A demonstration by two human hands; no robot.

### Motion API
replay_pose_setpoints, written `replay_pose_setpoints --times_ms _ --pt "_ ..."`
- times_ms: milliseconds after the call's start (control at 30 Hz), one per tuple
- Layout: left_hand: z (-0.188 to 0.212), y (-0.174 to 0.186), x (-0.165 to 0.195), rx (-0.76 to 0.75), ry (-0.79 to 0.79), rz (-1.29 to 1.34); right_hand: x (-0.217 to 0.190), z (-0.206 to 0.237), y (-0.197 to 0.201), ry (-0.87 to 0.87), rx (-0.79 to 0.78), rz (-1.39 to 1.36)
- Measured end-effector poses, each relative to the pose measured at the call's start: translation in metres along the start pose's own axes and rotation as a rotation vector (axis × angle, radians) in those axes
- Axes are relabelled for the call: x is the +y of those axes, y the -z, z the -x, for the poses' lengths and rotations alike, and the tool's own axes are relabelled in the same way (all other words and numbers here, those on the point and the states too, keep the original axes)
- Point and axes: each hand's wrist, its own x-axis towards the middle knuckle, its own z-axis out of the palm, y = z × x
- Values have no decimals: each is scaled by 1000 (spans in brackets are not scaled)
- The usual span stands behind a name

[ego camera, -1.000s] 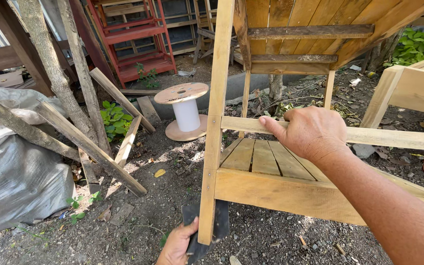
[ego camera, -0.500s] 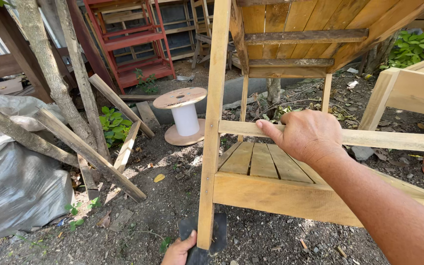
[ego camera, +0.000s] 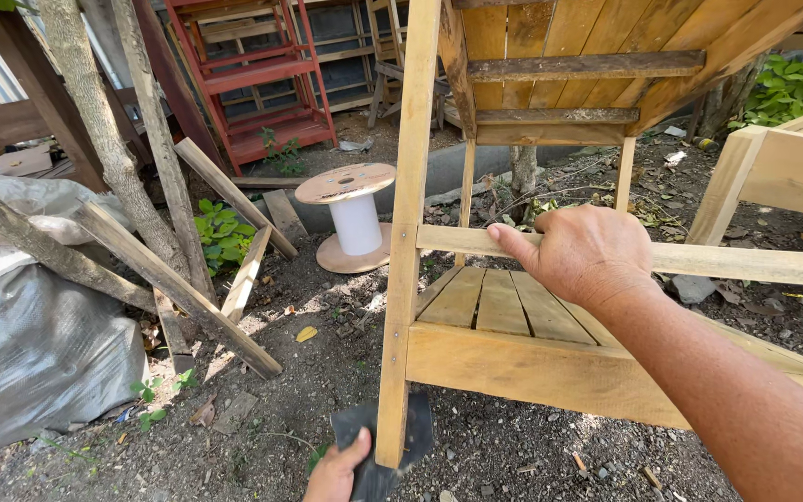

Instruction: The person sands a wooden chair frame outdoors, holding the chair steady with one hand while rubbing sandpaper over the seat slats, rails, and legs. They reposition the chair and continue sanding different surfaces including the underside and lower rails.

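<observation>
Sandpaper (ego camera: 385,444), a dark sheet, is folded around the foot of the pale wooden leg (ego camera: 408,232) at the near edge of the view, low and just left of centre. The left hand (ego camera: 335,474) presses that sheet against the leg from the left, thumb on its face; only part of this hand shows at the bottom edge, so how far its fingers close behind the sheet cannot be told. The right hand (ego camera: 580,256) comes in from the right on a bare forearm and is clamped over the horizontal rail (ego camera: 745,265), fingers curled across the top of it and the fingertips pointing left toward the leg. The rail joins the leg, and below it lies a slatted shelf (ego camera: 494,302) above a broader front board (ego camera: 532,367), all parts of one unpainted wooden frame standing on dirt ground (ego camera: 262,400). Farther off, left of the leg, a wooden cable spool (ego camera: 355,218) with a white core stands upright, and a red metal rack (ego camera: 253,74) rises behind it. At the far left, grey plastic sheeting (ego camera: 30,344) is bunched under leaning planks (ego camera: 178,288) and rough tree trunks (ego camera: 95,121).
</observation>
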Motion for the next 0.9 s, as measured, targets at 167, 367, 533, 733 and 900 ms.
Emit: replay_pose_setpoints --times_ms 167,367,533,733,900 --pt "-16 -3 5 143 -148 -56 1 -1 -1 27 15 3" --pt "-4 16 -12 98 -95 -33 4 -1 2 30 28 2" --pt "-16 -27 -10 392 -300 -308 3 -1 4 34 -19 27" --pt "2 -35 -40 77 -1527 -1567 5 -1 3 50 42 -39" --pt "-2 -12 -34 -143 -1447 -2318 9 -2 -1 66 30 14"
